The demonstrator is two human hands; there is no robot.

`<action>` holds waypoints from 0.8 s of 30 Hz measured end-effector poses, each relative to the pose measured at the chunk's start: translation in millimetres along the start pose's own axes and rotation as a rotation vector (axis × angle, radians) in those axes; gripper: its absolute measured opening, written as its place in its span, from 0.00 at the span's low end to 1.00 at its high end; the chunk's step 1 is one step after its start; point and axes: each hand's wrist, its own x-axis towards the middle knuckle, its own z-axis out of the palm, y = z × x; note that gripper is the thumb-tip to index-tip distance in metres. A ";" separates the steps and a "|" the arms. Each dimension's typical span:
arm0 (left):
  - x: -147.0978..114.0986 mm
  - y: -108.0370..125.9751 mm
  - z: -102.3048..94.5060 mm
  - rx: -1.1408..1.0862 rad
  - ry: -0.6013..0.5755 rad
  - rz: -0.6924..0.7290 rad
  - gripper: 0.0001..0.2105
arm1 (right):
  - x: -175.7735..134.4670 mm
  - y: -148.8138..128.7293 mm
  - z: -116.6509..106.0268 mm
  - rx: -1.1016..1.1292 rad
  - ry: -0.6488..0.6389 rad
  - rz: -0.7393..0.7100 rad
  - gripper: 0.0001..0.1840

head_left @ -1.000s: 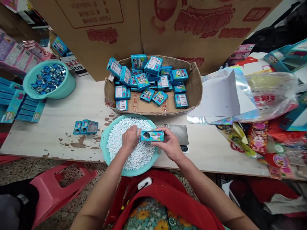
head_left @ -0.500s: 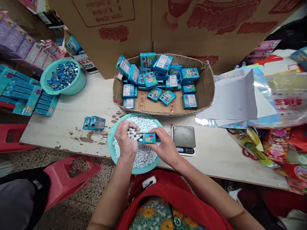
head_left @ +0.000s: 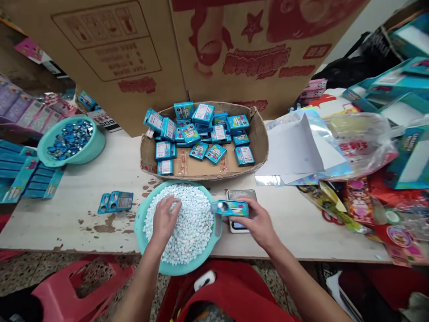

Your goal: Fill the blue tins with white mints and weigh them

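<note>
My right hand (head_left: 256, 219) grips a small blue candy box (head_left: 236, 208) by its sides, above the scale and beside the bowl's right rim. A round hole shows in the box's upward-facing side. My left hand (head_left: 165, 217) rests low over the white candies (head_left: 189, 223), fingers bent and parted from the thumb, with nothing seen in it. These candies fill a turquoise bowl (head_left: 142, 241) at the table's front edge. Partly hidden under the box and my right hand is a kitchen scale (head_left: 233, 195).
Behind the bowl, a cut-down cardboard box (head_left: 263, 147) holds several blue candy boxes. Flattish blue boxes (head_left: 115, 202) lie left of the bowl. Farther left stands a turquoise bowl (head_left: 95, 147) of shiny blue lids. Papers (head_left: 291, 147) and wrappers crowd the right; a pink stool (head_left: 63, 290) stands below.
My left hand has moved away from the candy box and down to the candies, no longer holding a handful. My right hand has carried the box right, over the scale. The view has shifted.
</note>
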 end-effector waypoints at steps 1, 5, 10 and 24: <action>6.5 -1.2 -2.3 0.124 -0.007 0.080 0.09 | -1.8 10.3 -14.8 -0.002 0.066 0.044 0.22; 73.2 11.4 -4.8 0.426 0.107 0.236 0.12 | -3.8 55.6 -55.9 -0.034 0.267 0.175 0.24; 198.8 11.4 13.8 0.832 -0.048 -0.055 0.23 | -4.4 98.5 -65.1 -0.060 0.291 0.232 0.26; 237.1 -14.6 22.1 0.736 -0.190 -0.231 0.44 | -40.9 52.8 -115.8 -0.173 0.712 0.153 0.25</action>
